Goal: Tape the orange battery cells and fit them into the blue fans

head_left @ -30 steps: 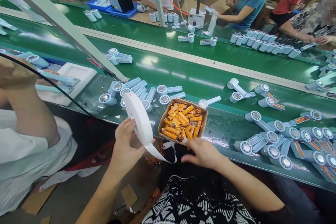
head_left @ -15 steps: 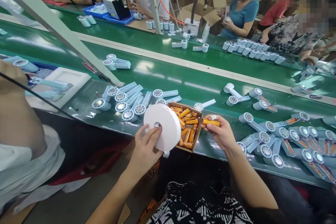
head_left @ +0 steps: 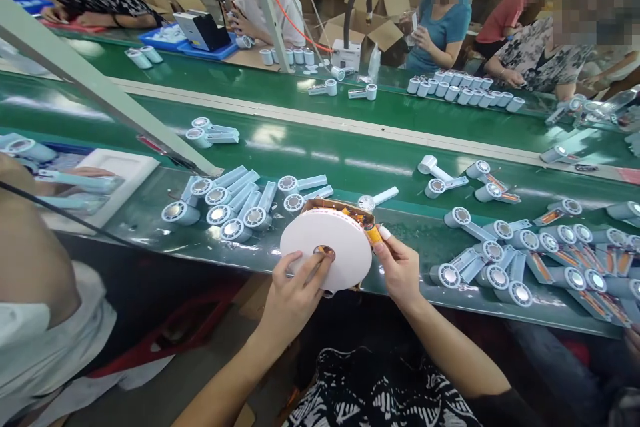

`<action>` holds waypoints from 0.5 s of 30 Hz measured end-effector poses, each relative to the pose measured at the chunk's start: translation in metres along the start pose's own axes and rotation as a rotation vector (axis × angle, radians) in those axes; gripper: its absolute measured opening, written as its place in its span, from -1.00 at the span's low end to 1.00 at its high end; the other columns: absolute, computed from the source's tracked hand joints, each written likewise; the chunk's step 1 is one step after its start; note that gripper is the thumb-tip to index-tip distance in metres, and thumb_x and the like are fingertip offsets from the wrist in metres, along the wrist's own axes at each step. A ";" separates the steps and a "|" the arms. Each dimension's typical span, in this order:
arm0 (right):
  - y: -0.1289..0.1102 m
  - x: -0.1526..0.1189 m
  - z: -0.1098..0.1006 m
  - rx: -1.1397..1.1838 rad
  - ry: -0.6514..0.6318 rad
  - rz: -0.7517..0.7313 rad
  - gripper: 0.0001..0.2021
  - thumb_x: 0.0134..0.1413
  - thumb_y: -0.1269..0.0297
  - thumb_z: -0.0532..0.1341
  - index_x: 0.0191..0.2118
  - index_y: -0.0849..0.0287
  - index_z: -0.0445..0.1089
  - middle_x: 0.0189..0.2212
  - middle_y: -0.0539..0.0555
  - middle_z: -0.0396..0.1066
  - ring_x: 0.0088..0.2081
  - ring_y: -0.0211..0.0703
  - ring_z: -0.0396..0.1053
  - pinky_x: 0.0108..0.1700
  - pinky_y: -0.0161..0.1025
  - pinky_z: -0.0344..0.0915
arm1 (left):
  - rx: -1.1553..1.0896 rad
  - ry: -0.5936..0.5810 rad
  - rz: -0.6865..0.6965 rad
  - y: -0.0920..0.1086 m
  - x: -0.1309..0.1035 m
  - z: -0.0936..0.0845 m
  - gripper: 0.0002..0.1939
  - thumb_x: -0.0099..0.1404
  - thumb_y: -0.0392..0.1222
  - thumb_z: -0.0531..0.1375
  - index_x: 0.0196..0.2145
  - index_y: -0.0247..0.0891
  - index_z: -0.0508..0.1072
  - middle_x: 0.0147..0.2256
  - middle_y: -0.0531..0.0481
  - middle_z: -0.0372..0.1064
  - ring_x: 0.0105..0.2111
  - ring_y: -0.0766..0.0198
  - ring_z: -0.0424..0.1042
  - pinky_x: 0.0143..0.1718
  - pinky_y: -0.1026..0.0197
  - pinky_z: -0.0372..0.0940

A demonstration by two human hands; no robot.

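Note:
My left hand [head_left: 300, 283] holds a large white roll [head_left: 320, 230], with fingers pushed into its centre hole. Between the thumb and fingers of my right hand [head_left: 400, 263] is an orange battery [head_left: 373, 233], close against the roll's right edge. Behind the roll is a cardboard box [head_left: 315, 203] of orange batteries, now mostly hidden by the roll. Left of the box lie several pale blue fan units [head_left: 233, 228] with round heads and handles. A single fan unit [head_left: 367, 203] rests just behind the box.
More fan units [head_left: 496, 276] crowd the bench at right, some with orange batteries in their handles. A green conveyor [head_left: 310, 140] runs across behind. A slanted metal post [head_left: 115, 90] stands at left, near a person's arm [head_left: 30, 233]. Several people sit across the conveyor.
The white roll has moved right and turned more face-on, covering most of the box. My right hand has brought the orange battery left to the roll's edge, tilting it.

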State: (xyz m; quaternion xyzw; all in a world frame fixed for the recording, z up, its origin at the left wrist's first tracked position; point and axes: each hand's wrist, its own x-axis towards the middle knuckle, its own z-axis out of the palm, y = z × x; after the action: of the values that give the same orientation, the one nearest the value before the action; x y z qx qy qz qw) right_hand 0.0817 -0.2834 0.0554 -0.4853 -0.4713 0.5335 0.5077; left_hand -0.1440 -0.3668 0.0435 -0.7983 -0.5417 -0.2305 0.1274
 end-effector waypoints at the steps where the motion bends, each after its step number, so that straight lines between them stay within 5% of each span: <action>1: -0.007 0.003 -0.007 -0.048 -0.106 0.024 -0.55 0.10 0.01 0.45 0.07 0.10 0.64 -0.01 0.10 0.66 0.03 0.15 0.60 0.17 0.07 0.49 | 0.032 -0.023 0.008 -0.003 0.001 -0.003 -0.37 0.38 -0.40 0.19 0.37 -0.15 0.35 0.13 -0.11 0.54 0.08 0.00 0.43 0.30 -0.14 0.17; 4: -0.035 0.024 -0.030 -0.212 -0.447 0.106 -0.65 0.11 0.07 0.43 -0.04 0.13 0.66 -0.15 0.06 0.69 -0.06 0.10 0.62 0.08 0.01 0.53 | 0.107 -0.075 0.092 -0.016 0.009 -0.016 -0.30 0.36 -0.42 0.19 0.41 -0.07 0.31 0.17 -0.06 0.51 0.08 -0.02 0.37 0.40 -0.28 0.10; 7: -0.050 0.040 -0.034 -0.247 -0.513 0.132 -0.79 0.05 0.14 0.45 -0.26 0.16 0.64 -0.33 0.03 0.66 -0.19 0.03 0.62 -0.02 -0.04 0.55 | 0.116 -0.044 0.158 -0.022 0.024 -0.021 -0.30 0.37 -0.42 0.20 0.40 -0.02 0.32 0.14 -0.03 0.52 0.04 -0.01 0.33 0.46 -0.37 -0.01; 9: -0.042 0.037 -0.023 -0.043 -0.348 0.110 -0.73 0.00 0.11 0.49 -0.22 0.16 0.61 -0.30 0.06 0.66 -0.17 0.02 0.62 0.00 -0.05 0.55 | 0.119 0.030 0.133 -0.018 0.033 -0.016 -0.36 0.37 -0.38 0.23 0.37 -0.07 0.37 0.08 -0.07 0.53 0.01 -0.03 0.30 0.46 -0.44 -0.09; 13: -0.006 0.014 0.009 0.439 0.183 0.041 -0.56 -0.03 0.00 0.52 -0.09 0.09 0.49 -0.13 0.11 0.66 -0.02 -0.01 0.62 0.09 -0.05 0.55 | 0.087 0.165 -0.002 0.012 0.035 0.008 -0.46 0.38 -0.13 0.33 0.28 -0.22 0.45 -0.08 -0.19 0.53 -0.04 -0.08 0.29 0.40 -0.50 -0.14; 15: 0.001 0.010 0.013 0.530 0.256 0.066 -0.52 -0.09 0.03 0.57 -0.11 0.08 0.45 -0.12 0.11 0.66 -0.02 -0.01 0.63 0.05 -0.05 0.59 | 0.027 0.184 -0.073 0.028 0.031 0.017 -0.43 0.37 -0.04 0.35 0.27 -0.22 0.46 -0.13 -0.21 0.51 -0.05 -0.10 0.30 0.35 -0.45 -0.09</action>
State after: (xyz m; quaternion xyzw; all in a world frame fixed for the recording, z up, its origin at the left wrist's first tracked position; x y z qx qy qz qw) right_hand 0.0689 -0.2732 0.0550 -0.4141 -0.2316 0.5885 0.6546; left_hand -0.1045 -0.3443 0.0457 -0.7516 -0.5595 -0.3001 0.1789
